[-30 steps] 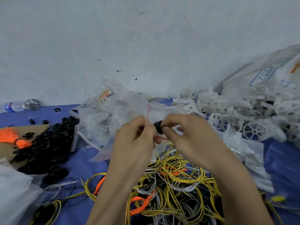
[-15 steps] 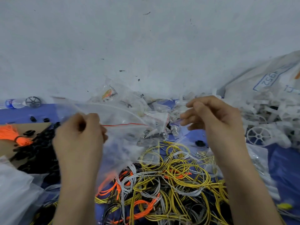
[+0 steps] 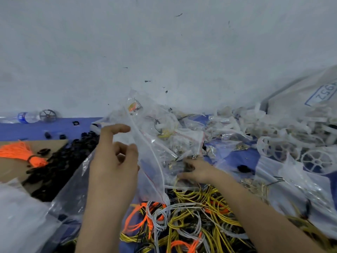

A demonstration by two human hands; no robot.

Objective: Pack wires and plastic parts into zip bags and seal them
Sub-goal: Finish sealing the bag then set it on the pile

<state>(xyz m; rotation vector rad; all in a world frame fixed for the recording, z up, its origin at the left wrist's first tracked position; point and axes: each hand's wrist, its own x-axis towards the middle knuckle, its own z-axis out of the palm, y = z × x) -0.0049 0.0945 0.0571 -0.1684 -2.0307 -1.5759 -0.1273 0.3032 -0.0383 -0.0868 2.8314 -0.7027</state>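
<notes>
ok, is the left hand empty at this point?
No, the left hand pinches the edge of the clear zip bag between thumb and fingers, holding it up over the wires.

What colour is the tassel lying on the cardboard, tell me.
The tassel is bright orange; clearest in the head view.

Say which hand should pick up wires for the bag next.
Probably the right. The left hand is busy holding the zip bag up, while the right hand is low, just above the wire pile, though partly hidden behind the bag.
</notes>
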